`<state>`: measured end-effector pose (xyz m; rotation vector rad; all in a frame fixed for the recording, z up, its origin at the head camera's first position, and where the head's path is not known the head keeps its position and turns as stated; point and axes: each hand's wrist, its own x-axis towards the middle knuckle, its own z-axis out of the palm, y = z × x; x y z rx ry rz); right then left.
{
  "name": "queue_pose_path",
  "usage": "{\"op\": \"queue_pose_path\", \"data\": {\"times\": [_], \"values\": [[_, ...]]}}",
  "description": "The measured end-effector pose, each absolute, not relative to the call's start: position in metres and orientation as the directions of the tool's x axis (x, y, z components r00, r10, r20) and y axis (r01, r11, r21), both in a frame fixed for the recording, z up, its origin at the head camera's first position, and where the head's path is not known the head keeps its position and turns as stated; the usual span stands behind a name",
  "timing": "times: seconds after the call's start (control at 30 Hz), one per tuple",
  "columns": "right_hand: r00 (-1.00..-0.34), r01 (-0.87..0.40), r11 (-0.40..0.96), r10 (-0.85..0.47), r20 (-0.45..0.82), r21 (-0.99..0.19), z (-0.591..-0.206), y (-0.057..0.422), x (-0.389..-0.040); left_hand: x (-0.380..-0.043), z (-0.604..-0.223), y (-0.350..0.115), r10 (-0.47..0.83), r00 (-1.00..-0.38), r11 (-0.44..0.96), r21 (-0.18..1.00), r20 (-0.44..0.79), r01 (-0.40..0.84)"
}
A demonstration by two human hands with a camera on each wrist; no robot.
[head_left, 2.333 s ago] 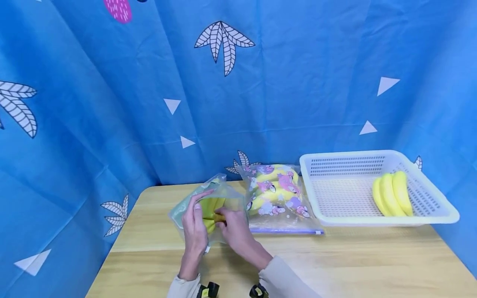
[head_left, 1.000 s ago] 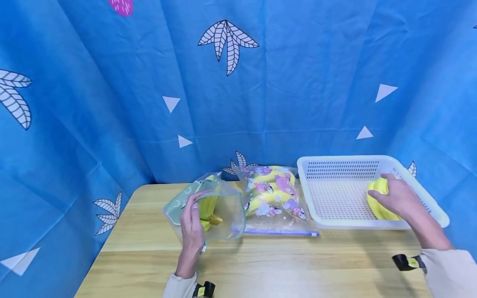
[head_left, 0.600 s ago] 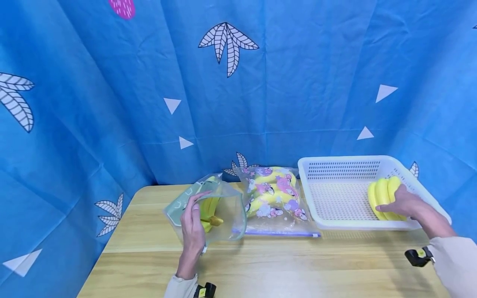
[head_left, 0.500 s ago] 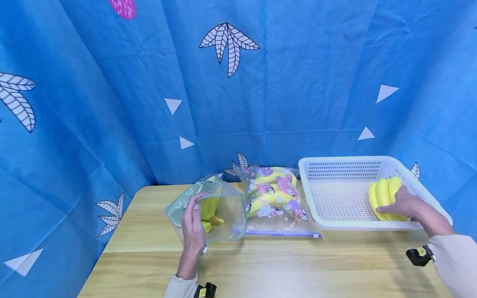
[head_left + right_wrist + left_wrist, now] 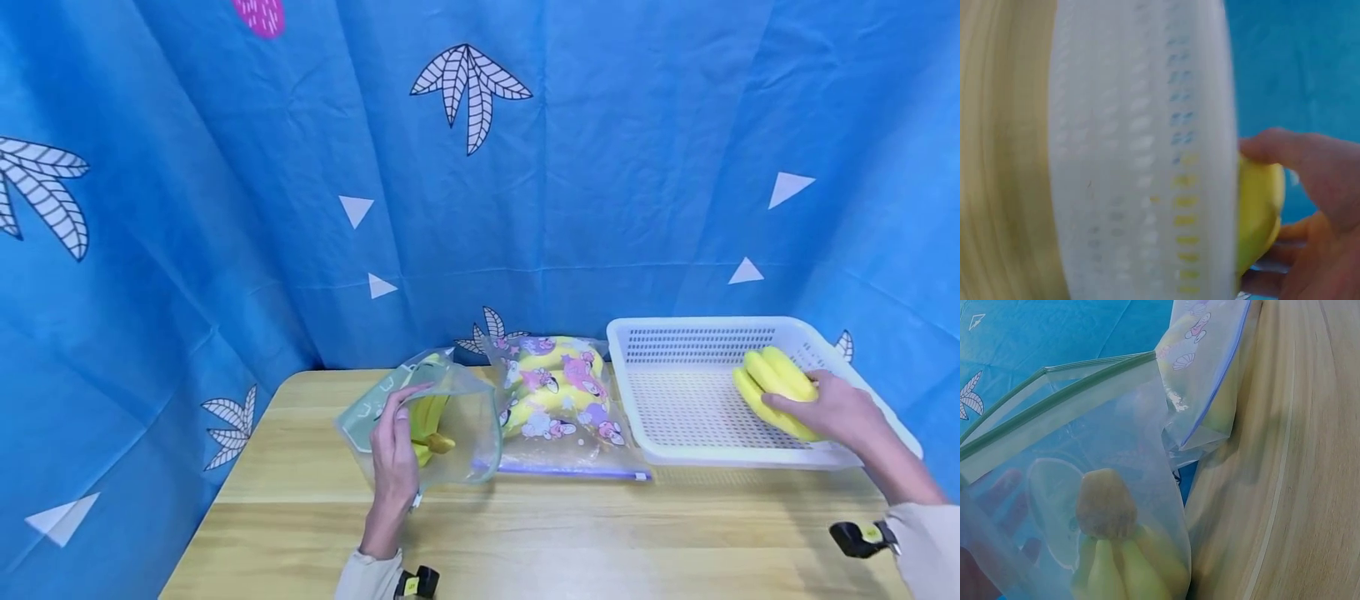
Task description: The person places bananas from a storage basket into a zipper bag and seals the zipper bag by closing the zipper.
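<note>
With thumb and fingers, my left hand (image 5: 395,454) holds the mouth edge of a clear zip bag (image 5: 465,433) with a green rim, which gapes toward the right. A bunch of bananas (image 5: 429,425) sits inside it, brown stem toward the mouth; through the film (image 5: 1129,569) the bunch shows in the left wrist view. At the right, my right hand (image 5: 840,408) grips another bunch of bananas (image 5: 776,383), tilted within the white basket (image 5: 757,456). In the right wrist view, the basket wall (image 5: 1141,150) hides part of that bunch.
Between the open bag and the basket lies a second zip bag (image 5: 558,467) with pink prints and a purple slider strip, bananas inside. All stand on a wooden table (image 5: 570,533) before a blue curtain (image 5: 600,167).
My right hand left the green-rimmed bag, reached into the basket, shifted its hold on the bananas there and has tilted and raised them slightly. My left hand stays at the bag's mouth.
</note>
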<state>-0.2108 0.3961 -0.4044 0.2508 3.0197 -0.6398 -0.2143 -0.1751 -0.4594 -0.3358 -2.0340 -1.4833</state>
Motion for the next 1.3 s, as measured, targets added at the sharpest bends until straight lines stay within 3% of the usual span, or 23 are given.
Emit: {"op": "queue_pose_path", "data": {"times": [0.17,0.3,0.43,0.6,0.7,0.77,0.9,1.0,1.1,1.17,1.23,1.3], "values": [[-0.971,0.124,0.805,0.218,0.094,-0.580,-0.389,0.366,-0.184,-0.218,-0.457,-0.169,-0.102,-0.799,0.347,0.774,0.593,0.530],[-0.976,0.072,0.625,0.206,0.075,-0.778,-0.377,0.337,-0.164,-0.218,-0.455,-0.165,-0.099,-0.797,0.347,0.771,0.596,0.533],[-0.991,0.018,0.433,0.125,0.041,-0.901,-0.376,0.299,-0.151,-0.215,-0.453,-0.165,-0.114,-0.794,0.378,0.765,0.597,0.522],[-0.984,-0.040,0.081,-0.174,0.025,-0.996,-0.388,0.253,-0.142,-0.211,-0.448,-0.164,-0.108,-0.800,0.407,0.761,0.590,0.506],[-0.904,-0.014,-0.121,-0.423,0.064,-0.993,-0.398,0.226,-0.139,-0.211,-0.446,-0.163,-0.090,-0.798,0.408,0.753,0.596,0.517],[-0.856,0.012,-0.167,-0.512,0.076,-0.986,-0.402,0.205,-0.138,-0.211,-0.445,-0.163,-0.077,-0.791,0.409,0.743,0.607,0.530],[-0.854,-0.094,-0.057,-0.508,0.110,-0.994,-0.405,0.153,-0.143,-0.209,-0.442,-0.164,-0.051,-0.774,0.409,0.720,0.631,0.561],[-0.874,-0.304,0.152,-0.437,0.212,-0.940,-0.409,0.114,-0.157,-0.208,-0.441,-0.165,-0.044,-0.772,0.399,0.720,0.634,0.568],[-0.814,-0.570,0.495,-0.445,0.373,-0.655,-0.420,0.081,-0.172,-0.207,-0.441,-0.165,-0.054,-0.775,0.392,0.727,0.629,0.563],[-0.769,-0.629,0.680,-0.474,0.429,-0.377,-0.430,0.065,-0.178,-0.206,-0.443,-0.163,-0.054,-0.778,0.400,0.728,0.626,0.557],[-0.729,-0.651,0.734,-0.533,0.430,-0.194,-0.439,0.054,-0.181,-0.207,-0.443,-0.164,-0.040,-0.777,0.411,0.719,0.628,0.560],[-0.736,-0.654,0.733,-0.559,0.382,-0.186,-0.445,0.046,-0.181,-0.208,-0.442,-0.167,-0.022,-0.772,0.437,0.701,0.635,0.564]]}}
